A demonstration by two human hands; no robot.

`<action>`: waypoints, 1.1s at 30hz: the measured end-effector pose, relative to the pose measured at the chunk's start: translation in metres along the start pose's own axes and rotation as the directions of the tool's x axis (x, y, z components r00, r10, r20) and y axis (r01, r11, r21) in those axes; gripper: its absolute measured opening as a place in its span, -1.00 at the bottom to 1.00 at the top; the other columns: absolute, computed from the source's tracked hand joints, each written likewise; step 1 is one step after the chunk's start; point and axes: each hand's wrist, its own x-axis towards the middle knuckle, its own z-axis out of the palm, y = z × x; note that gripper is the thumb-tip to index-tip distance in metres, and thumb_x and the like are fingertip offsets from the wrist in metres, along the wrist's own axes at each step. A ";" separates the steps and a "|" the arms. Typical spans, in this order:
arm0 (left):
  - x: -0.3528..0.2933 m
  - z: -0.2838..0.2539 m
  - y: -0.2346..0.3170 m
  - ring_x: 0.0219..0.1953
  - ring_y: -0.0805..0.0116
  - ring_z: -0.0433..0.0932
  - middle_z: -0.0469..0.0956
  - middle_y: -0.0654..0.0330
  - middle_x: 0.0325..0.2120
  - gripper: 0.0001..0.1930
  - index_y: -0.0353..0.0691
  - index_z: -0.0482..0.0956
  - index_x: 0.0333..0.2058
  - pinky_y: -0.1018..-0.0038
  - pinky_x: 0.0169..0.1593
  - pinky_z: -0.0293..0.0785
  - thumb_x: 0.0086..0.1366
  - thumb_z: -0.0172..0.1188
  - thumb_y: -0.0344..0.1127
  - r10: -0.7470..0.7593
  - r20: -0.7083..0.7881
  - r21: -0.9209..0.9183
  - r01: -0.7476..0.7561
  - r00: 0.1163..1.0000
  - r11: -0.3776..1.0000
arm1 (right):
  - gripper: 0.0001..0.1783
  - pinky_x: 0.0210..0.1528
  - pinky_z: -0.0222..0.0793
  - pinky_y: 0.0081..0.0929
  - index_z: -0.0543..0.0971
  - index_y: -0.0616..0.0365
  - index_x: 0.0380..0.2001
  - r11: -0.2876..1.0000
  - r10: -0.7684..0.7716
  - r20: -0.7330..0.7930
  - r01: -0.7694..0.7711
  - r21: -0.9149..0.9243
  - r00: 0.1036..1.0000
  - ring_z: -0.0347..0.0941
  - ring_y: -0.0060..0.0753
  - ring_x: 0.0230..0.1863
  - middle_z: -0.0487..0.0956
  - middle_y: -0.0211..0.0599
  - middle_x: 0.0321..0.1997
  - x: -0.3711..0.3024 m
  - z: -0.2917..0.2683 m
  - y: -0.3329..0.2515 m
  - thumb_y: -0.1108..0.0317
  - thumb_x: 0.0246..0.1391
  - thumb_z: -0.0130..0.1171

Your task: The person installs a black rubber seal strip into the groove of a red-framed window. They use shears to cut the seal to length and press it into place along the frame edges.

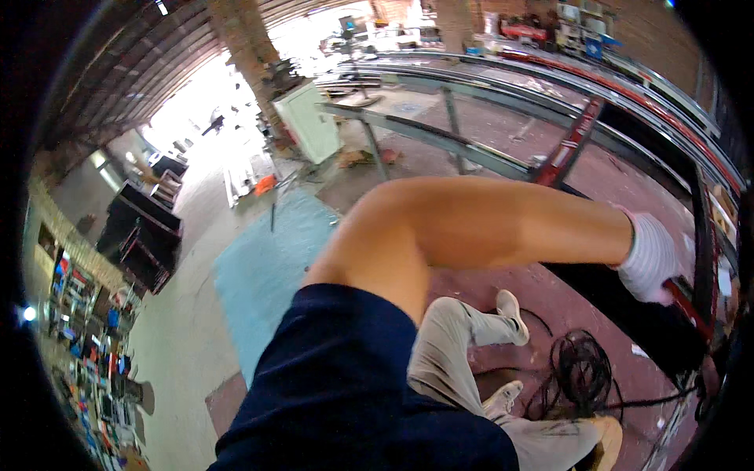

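My left arm reaches across to the right, bare below a navy sleeve. My left hand [658, 263] wears a whitish glove with a ribbed cuff. It is beside a red and black bar [691, 308] at the edge of a dark metal frame [699, 228]. Its fingers are blurred and partly hidden, so their grip is unclear. Another red bar [572, 145] lies across the long grey metal tubes [440, 141]. My right hand is out of the picture.
A coil of black cable [581, 369] lies on the reddish floor near grey-trousered legs [448, 345] in pale shoes. A light blue sheet [271, 259] covers floor at left. A pale cabinet [308, 122] stands behind. Tools and boxes [94, 361] crowd the far left.
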 end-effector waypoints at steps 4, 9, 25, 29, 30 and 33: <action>0.004 -0.009 -0.004 -0.25 -0.13 0.62 0.64 -0.10 -0.38 -0.50 -0.12 0.61 -0.10 0.04 -0.12 0.52 0.32 -0.01 0.18 -0.031 0.070 -0.018 0.032 0.997 0.999 | -0.47 -0.53 0.31 -0.63 0.57 0.24 -0.01 0.978 0.059 0.058 -0.069 0.199 0.997 0.42 -0.61 -0.57 0.63 -0.39 -0.43 0.010 0.008 -0.019 0.12 0.04 0.40; 0.021 0.001 -0.004 -0.27 -0.05 0.61 0.61 -0.06 -0.39 -0.56 -0.15 0.59 -0.07 0.16 -0.17 0.49 0.31 0.12 0.09 -0.086 0.020 -0.090 0.088 0.996 0.992 | -0.64 -0.44 0.28 -0.64 0.59 0.20 -0.25 0.992 0.108 -0.007 -0.107 0.069 0.994 0.35 -0.72 -0.46 0.49 -0.61 -0.49 0.005 0.005 -0.027 0.15 0.02 0.41; 0.004 -0.001 0.002 -0.17 0.06 0.62 0.62 -0.10 -0.24 -0.59 -0.28 0.56 -0.02 0.30 0.00 0.49 0.29 0.21 -0.09 -0.179 -0.009 -0.241 0.172 0.984 0.955 | -0.67 -0.54 0.27 -0.67 0.60 0.15 -0.36 0.958 0.174 0.282 -0.229 0.175 0.943 0.38 -0.71 -0.55 0.55 -0.52 -0.53 0.003 -0.026 0.022 0.15 -0.02 0.46; -0.029 -0.003 -0.021 -0.11 0.04 0.60 0.62 -0.08 -0.19 -0.58 -0.33 0.54 0.00 0.32 0.06 0.46 0.29 0.22 -0.13 -0.187 -0.044 -0.258 0.170 0.981 0.951 | -0.68 -0.55 0.25 -0.68 0.59 0.15 -0.35 0.967 0.124 0.127 -0.149 0.205 0.984 0.36 -0.73 -0.55 0.52 -0.57 -0.54 0.008 -0.022 0.035 0.17 0.00 0.45; -0.042 -0.004 -0.029 -0.11 0.04 0.60 0.62 -0.07 -0.19 -0.58 -0.33 0.54 0.00 0.32 0.05 0.46 0.29 0.22 -0.14 -0.194 -0.058 -0.245 0.174 0.979 0.954 | -0.70 -0.54 0.26 -0.68 0.60 0.15 -0.33 0.981 0.061 0.077 -0.074 0.181 0.995 0.36 -0.74 -0.53 0.51 -0.58 -0.52 0.011 -0.018 0.038 0.20 0.00 0.45; -0.076 -0.006 -0.044 -0.09 0.05 0.58 0.60 -0.04 -0.20 -0.60 -0.32 0.55 0.00 0.31 0.05 0.45 0.29 0.22 -0.17 -0.236 -0.084 -0.151 0.222 0.968 0.963 | -0.75 -0.46 0.32 -0.64 0.60 0.16 -0.31 0.955 0.141 0.076 -0.156 0.254 0.987 0.40 -0.70 -0.47 0.54 -0.55 -0.47 0.010 -0.023 0.037 0.28 0.02 0.43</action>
